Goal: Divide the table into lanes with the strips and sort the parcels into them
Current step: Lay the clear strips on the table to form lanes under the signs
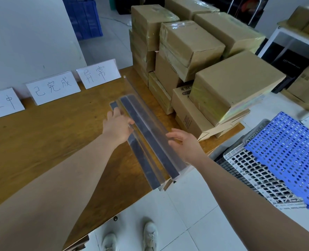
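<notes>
Clear strips lay side by side on the bench. The left hand gripped one, and the right hand hovered with fingers spread beside them. Parcels were stacked to the right.

several long clear plastic strips, each with a dark band along its length, lie side by side on a wooden table. they run from its near edge toward the back, and their near ends stick out past the edge. the left hand grips the leftmost one. brown cardboard parcels, wrapped in clear tape, are stacked in layers just right of them.
</notes>
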